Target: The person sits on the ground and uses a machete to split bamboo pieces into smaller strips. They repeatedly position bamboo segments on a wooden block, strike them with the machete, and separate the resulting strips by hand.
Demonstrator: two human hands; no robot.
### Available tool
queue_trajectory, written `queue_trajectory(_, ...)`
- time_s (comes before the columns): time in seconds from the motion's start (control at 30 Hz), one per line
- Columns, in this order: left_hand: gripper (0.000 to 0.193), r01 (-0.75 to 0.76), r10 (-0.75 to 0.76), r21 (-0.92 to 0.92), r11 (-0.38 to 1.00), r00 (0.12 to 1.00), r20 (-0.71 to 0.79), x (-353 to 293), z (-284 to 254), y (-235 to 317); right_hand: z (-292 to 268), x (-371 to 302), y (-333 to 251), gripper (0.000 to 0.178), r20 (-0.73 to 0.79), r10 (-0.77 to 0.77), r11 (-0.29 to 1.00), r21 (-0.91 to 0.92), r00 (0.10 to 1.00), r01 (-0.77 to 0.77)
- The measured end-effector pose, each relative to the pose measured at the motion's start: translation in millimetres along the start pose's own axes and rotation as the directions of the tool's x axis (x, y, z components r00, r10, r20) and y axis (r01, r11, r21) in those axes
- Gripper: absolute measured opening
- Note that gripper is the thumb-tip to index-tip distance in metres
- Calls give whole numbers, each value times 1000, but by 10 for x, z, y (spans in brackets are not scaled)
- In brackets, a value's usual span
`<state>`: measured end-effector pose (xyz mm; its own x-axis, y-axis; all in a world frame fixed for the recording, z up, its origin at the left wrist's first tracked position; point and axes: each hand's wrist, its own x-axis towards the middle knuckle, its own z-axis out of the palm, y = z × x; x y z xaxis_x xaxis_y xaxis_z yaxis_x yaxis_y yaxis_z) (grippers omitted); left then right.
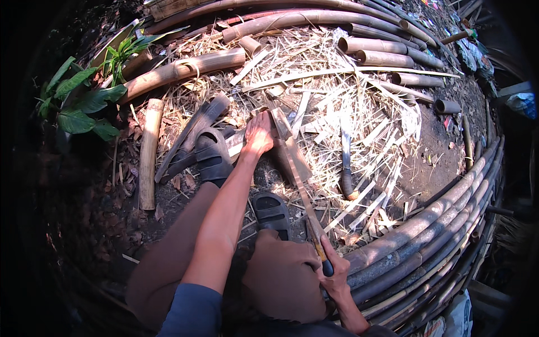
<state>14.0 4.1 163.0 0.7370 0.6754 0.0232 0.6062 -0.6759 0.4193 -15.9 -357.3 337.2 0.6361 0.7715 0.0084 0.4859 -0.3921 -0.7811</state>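
My left hand (259, 133) is closed over a piece of bamboo (281, 122) on the ground ahead of my feet; the fingertips are partly hidden. With my right hand (335, 269), beside my right knee, I grip the wooden, dark-ended handle of a long, narrow saw (304, 196). Its blade slants away from me, up to the bamboo beside my left hand; its teeth are too small to make out. Below the blade's far part lies a short brown bamboo block (296, 164). To the right, a curved dark blade with a wooden handle (346, 163) rests among shavings.
Pale bamboo strips and shavings (325, 106) litter the ground. Long bamboo poles (415, 247) are stacked at the right, more (314, 18) along the back. Cut bamboo tubes (384, 59) lie at the far right. A bamboo length (150, 154) and leafy plant (84, 104) are left.
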Motion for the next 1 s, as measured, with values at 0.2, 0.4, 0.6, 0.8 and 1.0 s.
queue_trajectory(0.2,63,-20,24,30,999,990,-143,80,75,-113,712,1520,-248,50,-39,27,994,-101,999,-30)
queue_trajectory(0.4,63,-8,9,10,1000,999,-45,14,-20,-194,134,214,-22,51,12,16,998,68,1000,-17)
queue_trajectory(0.6,73,39,-39,-41,998,999,9,19,91,-157,608,1180,-165,51,-6,31,998,-54,1000,-31)
queue_trajectory(0.8,68,-12,4,88,996,997,83,-12,38,-335,589,1071,-188,50,-1,54,998,-16,999,-54)
queue_trajectory(1.0,57,-44,48,44,998,995,-92,-43,112,-173,201,349,9,52,28,68,995,77,997,-70)
